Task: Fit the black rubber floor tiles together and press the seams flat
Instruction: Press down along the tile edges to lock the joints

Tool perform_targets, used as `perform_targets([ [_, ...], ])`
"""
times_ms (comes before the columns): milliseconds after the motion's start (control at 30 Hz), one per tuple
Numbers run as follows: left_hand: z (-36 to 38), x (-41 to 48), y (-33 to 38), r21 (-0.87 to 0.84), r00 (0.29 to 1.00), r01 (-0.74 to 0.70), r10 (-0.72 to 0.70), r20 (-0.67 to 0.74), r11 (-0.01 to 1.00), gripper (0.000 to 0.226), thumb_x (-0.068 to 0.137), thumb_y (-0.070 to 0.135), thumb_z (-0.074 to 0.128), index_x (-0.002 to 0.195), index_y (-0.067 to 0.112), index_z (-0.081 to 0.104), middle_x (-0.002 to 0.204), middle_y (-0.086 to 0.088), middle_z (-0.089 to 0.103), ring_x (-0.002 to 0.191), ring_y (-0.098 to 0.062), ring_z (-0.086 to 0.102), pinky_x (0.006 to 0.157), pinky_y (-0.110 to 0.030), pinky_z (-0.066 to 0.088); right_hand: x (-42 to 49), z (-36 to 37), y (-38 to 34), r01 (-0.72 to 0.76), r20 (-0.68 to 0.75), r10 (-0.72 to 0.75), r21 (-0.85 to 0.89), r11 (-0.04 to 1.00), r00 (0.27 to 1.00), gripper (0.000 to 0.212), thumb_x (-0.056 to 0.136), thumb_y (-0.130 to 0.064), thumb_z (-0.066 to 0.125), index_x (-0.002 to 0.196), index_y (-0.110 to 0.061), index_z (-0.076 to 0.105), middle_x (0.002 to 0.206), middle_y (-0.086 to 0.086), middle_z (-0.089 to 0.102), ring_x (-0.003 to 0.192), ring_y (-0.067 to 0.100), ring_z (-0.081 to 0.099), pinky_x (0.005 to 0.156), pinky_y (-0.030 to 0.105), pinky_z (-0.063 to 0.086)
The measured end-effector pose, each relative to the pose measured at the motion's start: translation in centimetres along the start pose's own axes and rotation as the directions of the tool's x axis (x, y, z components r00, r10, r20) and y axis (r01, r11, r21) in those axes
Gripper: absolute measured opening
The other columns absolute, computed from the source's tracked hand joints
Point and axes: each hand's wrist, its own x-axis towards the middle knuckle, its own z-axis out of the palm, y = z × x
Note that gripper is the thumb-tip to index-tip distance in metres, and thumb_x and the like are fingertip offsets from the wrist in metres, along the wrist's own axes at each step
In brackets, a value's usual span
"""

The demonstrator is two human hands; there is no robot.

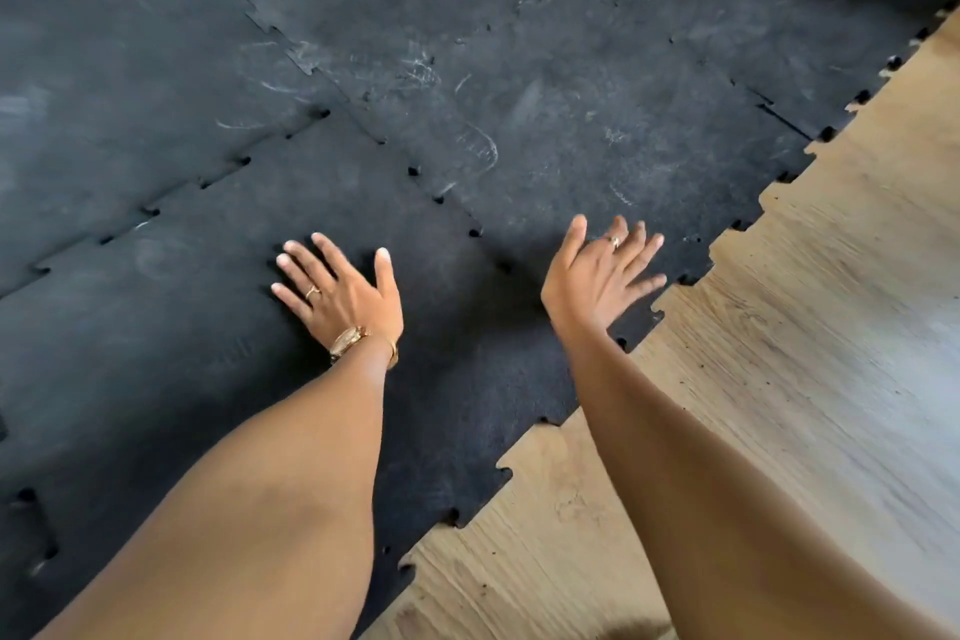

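Black rubber floor tiles with jigsaw edges cover most of the floor. The nearest tile (441, 379) lies under my arms. Its toothed seam (441, 198) with the scuffed tile beyond (545, 120) runs diagonally between my hands. My left hand (340, 294) lies flat on the near tile with fingers spread, a ring and a gold bracelet on it. My right hand (600, 273) is open, fingers apart and slightly blurred, tilted above the tile close to its right toothed edge (654, 312). Neither hand holds anything.
Bare light wooden floor (779, 379) lies to the right of the tiles' toothed border. More joined black tiles (130, 94) stretch to the left and the back, marked with pale scuffs and a shoe print. Small gaps show along several seams.
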Motion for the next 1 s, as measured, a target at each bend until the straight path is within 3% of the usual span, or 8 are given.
perform_targets([
  [100, 1.1, -0.2, 0.0, 0.060, 1.000, 0.008, -0.007, -0.014, 0.998, 0.077, 0.096, 0.056, 0.025, 0.154, 0.007, 0.010, 0.160, -0.024, 0.005, 0.149, -0.034, -0.001, 0.115, -0.062, -0.005, 2.1, 3.1, -2.3, -0.006, 0.031, 0.008, -0.048, 0.999, 0.999, 0.073, 0.099, -0.057, 0.015, 0.154, -0.008, 0.014, 0.163, 0.011, 0.005, 0.149, 0.027, -0.009, 0.117, 0.056, -0.009],
  [200, 1.6, -0.5, 0.1, 0.087, 1.000, 0.011, -0.010, -0.018, 0.996, 0.077, 0.095, 0.056, 0.024, 0.154, 0.008, 0.011, 0.160, -0.024, 0.007, 0.149, -0.035, 0.002, 0.114, -0.063, -0.002, 2.3, 5.7, -1.8, -0.025, 0.011, 0.028, -0.211, 0.977, 1.000, 0.080, 0.096, -0.064, 0.009, 0.155, -0.010, 0.007, 0.163, 0.011, 0.003, 0.150, 0.027, -0.006, 0.115, 0.061, -0.011],
  [333, 1.7, 0.3, 0.0, 0.108, 1.000, 0.008, -0.008, 0.002, 0.994, 0.076, 0.096, 0.056, 0.022, 0.154, 0.009, 0.009, 0.160, -0.023, 0.006, 0.149, -0.035, 0.002, 0.115, -0.064, 0.001, 2.4, 6.8, -2.3, 0.025, -0.016, -0.030, -0.252, 0.967, 0.999, 0.077, 0.094, -0.064, 0.004, 0.155, -0.018, 0.001, 0.163, 0.007, 0.000, 0.150, 0.025, -0.002, 0.111, 0.067, -0.008],
  [667, 1.2, 0.2, -0.1, 0.183, 0.994, 0.063, -0.079, 0.081, 0.981, 0.076, 0.095, 0.056, 0.016, 0.154, 0.010, 0.007, 0.160, -0.023, 0.005, 0.148, -0.036, 0.004, 0.115, -0.063, 0.003, 1.8, 6.6, -2.6, 0.047, 0.092, -0.016, -0.348, 0.936, 0.996, 0.070, 0.096, -0.060, 0.010, 0.154, -0.022, 0.014, 0.162, 0.007, 0.015, 0.149, 0.033, 0.007, 0.108, 0.075, 0.001],
  [800, 0.7, 1.2, 0.2, 0.160, 0.996, 0.058, -0.069, 0.062, 0.985, 0.073, 0.093, 0.055, 0.032, 0.146, 0.005, 0.028, 0.153, -0.026, 0.027, 0.143, -0.040, 0.021, 0.115, -0.062, 0.008, 2.2, 6.7, -2.8, 0.037, 0.101, -0.004, -0.326, 0.945, 0.995, 0.070, 0.097, -0.060, 0.014, 0.154, -0.021, 0.017, 0.161, 0.009, 0.017, 0.149, 0.034, 0.009, 0.108, 0.076, 0.001],
  [900, 0.5, 3.8, 1.2, -0.037, 0.933, 0.328, -0.329, -0.148, 0.944, 0.062, 0.094, 0.054, 0.037, 0.130, 0.005, 0.047, 0.136, -0.020, 0.046, 0.135, -0.039, 0.035, 0.115, -0.059, 0.015, 2.3, 7.0, -2.6, 0.053, 0.093, -0.023, -0.325, 0.944, 0.995, 0.070, 0.096, -0.061, 0.011, 0.154, -0.022, 0.016, 0.161, 0.008, 0.017, 0.149, 0.034, 0.007, 0.108, 0.075, -0.001],
  [967, 0.7, 4.9, 1.6, -0.102, 0.853, 0.485, -0.496, -0.161, 0.868, 0.078, 0.094, 0.062, 0.027, 0.144, 0.003, 0.033, 0.150, -0.020, 0.033, 0.145, -0.037, 0.019, 0.117, -0.059, 0.007, 2.3, 7.1, -2.7, 0.060, 0.091, -0.032, -0.326, 0.943, 0.995, 0.070, 0.096, -0.061, 0.008, 0.154, -0.023, 0.014, 0.162, 0.007, 0.014, 0.149, 0.032, 0.004, 0.109, 0.073, -0.005],
  [1000, 1.0, 4.9, 1.6, -0.080, 0.857, 0.493, -0.499, -0.128, 0.866, 0.085, 0.093, 0.066, 0.022, 0.150, 0.003, 0.022, 0.157, -0.020, 0.021, 0.148, -0.036, 0.010, 0.117, -0.059, 0.003, 2.3, 7.0, -2.7, 0.061, 0.097, -0.030, -0.334, 0.941, 0.995, 0.070, 0.096, -0.061, 0.006, 0.155, -0.024, 0.011, 0.163, 0.005, 0.011, 0.149, 0.031, 0.001, 0.109, 0.073, -0.006],
])
